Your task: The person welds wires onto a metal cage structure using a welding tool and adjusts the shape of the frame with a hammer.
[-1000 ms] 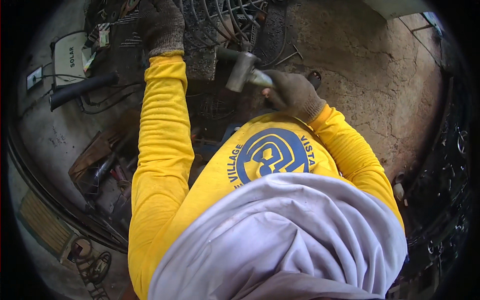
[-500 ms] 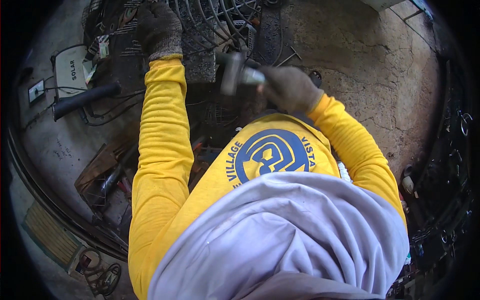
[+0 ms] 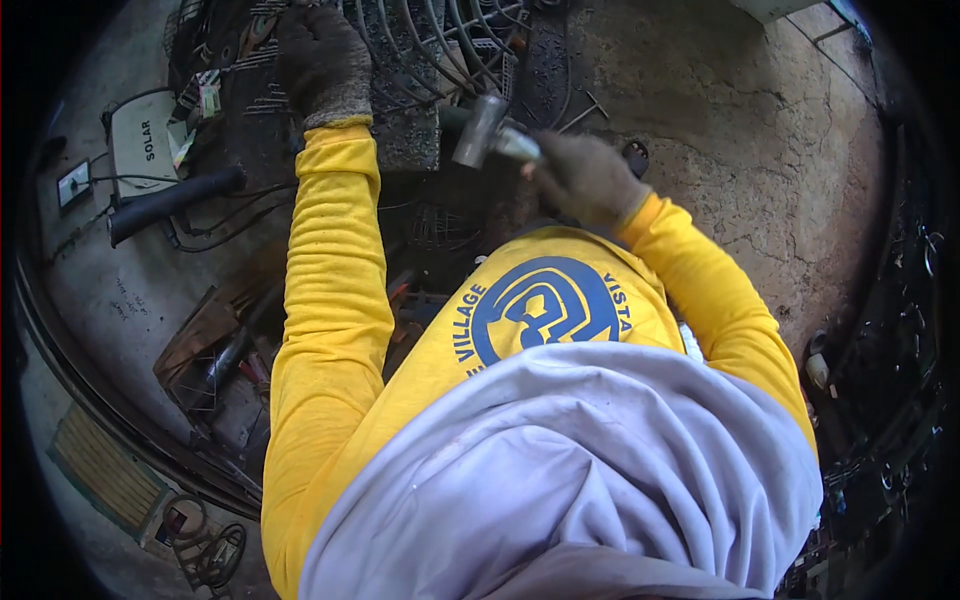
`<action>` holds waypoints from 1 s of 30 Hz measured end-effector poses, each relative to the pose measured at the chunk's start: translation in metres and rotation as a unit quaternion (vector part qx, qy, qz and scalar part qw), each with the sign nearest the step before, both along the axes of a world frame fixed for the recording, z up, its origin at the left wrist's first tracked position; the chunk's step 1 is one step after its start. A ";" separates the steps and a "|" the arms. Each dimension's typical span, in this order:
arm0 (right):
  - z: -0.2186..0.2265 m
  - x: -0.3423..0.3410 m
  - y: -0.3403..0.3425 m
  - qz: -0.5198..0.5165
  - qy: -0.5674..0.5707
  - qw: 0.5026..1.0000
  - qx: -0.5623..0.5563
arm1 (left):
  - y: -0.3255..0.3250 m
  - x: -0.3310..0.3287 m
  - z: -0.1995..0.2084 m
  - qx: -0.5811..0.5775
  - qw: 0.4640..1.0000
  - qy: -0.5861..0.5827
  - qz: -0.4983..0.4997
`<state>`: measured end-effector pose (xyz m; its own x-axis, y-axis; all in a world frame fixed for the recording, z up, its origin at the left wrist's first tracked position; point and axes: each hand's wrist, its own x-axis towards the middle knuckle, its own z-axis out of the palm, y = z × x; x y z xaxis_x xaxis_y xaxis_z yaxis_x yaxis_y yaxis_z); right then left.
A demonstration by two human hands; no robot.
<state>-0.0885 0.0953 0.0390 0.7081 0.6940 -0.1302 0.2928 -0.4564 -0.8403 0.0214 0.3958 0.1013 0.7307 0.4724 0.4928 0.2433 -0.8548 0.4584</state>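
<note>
The person wears a bright yellow shirt point(image 3: 572, 247), its long sleeves point(image 3: 338, 270) ridged with wrinkles, its round blue emblem point(image 3: 545, 312) lettered at nine and two o'clock. Lilac-grey cloth point(image 3: 560, 465) drapes in folds toward six. The dark left glove point(image 3: 325, 68) has a speckled grey cuff point(image 3: 340, 105); the right glove point(image 3: 592, 180) is brown.

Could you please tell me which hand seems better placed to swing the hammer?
Probably the right: the right hand grips the hammer by its handle, while the left hand is stretched farther forward, beside the curved metal rods.
</note>
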 end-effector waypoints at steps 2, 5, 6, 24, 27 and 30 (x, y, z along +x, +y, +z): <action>-0.002 -0.009 0.004 0.015 -0.002 1.000 -0.005 | -0.013 -0.006 0.006 -0.030 0.999 0.019 -0.012; 0.003 -0.018 0.010 0.037 -0.026 0.999 0.015 | 0.003 -0.003 0.000 0.016 0.999 0.033 -0.020; 0.006 -0.015 0.009 0.056 -0.025 0.998 0.028 | 0.001 -0.003 0.000 0.019 0.999 0.016 -0.025; -0.007 0.007 -0.004 -0.014 -0.005 1.000 -0.021 | -0.024 -0.003 0.014 0.001 0.998 0.041 0.044; -0.007 -0.018 0.011 0.036 -0.010 0.999 -0.010 | -0.005 -0.008 -0.002 0.001 0.999 -0.043 -0.031; 0.002 -0.020 0.013 0.043 -0.007 0.999 0.028 | -0.010 -0.008 0.003 -0.007 0.999 -0.015 -0.028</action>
